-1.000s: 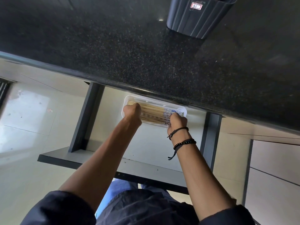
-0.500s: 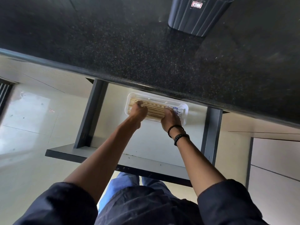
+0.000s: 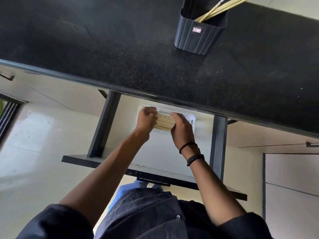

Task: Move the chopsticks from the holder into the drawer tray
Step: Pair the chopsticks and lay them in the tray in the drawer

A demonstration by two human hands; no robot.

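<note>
A white tray lies at the back of the open drawer, partly under the counter edge. Several pale wooden chopsticks lie side by side in it. My left hand rests curled on their left ends, and my right hand covers their right ends; both touch the bundle. Whether either hand grips the sticks I cannot tell. On the counter stands the dark ribbed holder, with a few more chopsticks leaning out of its top to the right.
The black speckled counter overhangs the drawer's back. The drawer's dark side walls and front panel frame my arms. Pale cabinet fronts stand at the right, glossy floor at the left.
My two hands have drawn closer together over the chopsticks in the tray. The view has tilted up, so the holder's top and its chopsticks now show.
</note>
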